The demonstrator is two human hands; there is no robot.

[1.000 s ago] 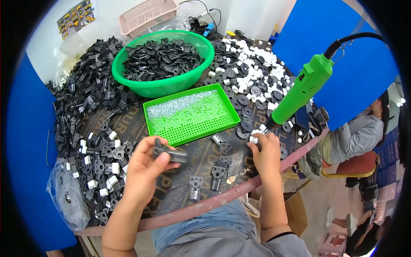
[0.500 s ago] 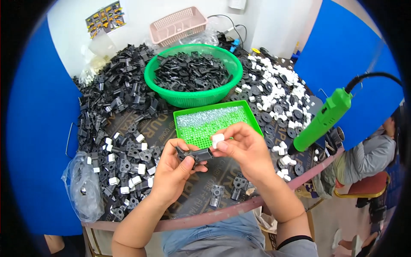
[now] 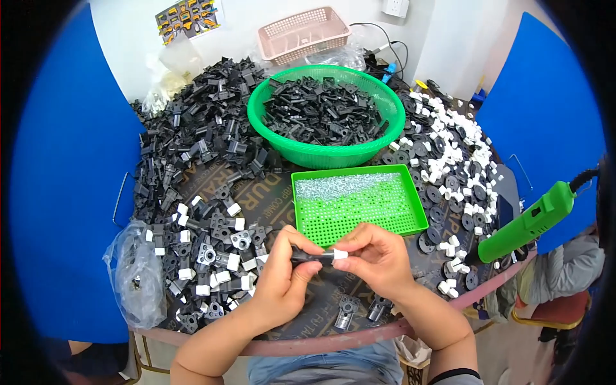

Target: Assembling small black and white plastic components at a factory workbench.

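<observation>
Above the near part of the table, my left hand [image 3: 287,273] is closed round a black plastic fitting [image 3: 326,256], its tube end toward the right. My right hand [image 3: 377,260] pinches a white plastic cap [image 3: 340,255] at that tube end. Cap and tube touch; how deep the cap sits is hidden by my fingers. Below my hands, two more black fittings [image 3: 347,310] lie near the table edge. Just beyond my hands is a green perforated tray [image 3: 359,221] with many small silvery metal pieces heaped along its far side.
A green basket [image 3: 321,154] of black parts stands at the back. Black parts [image 3: 199,128] pile up on the left, capped fittings [image 3: 218,256] nearer. White caps and black discs [image 3: 443,186] cover the right. A green electric screwdriver [image 3: 526,224] hangs at right, beside a plastic bag-free edge [image 3: 494,282].
My right hand has brought the white cap against the fitting's tube end; before, they were apart. The view has shifted, so the table things appear farther right.
</observation>
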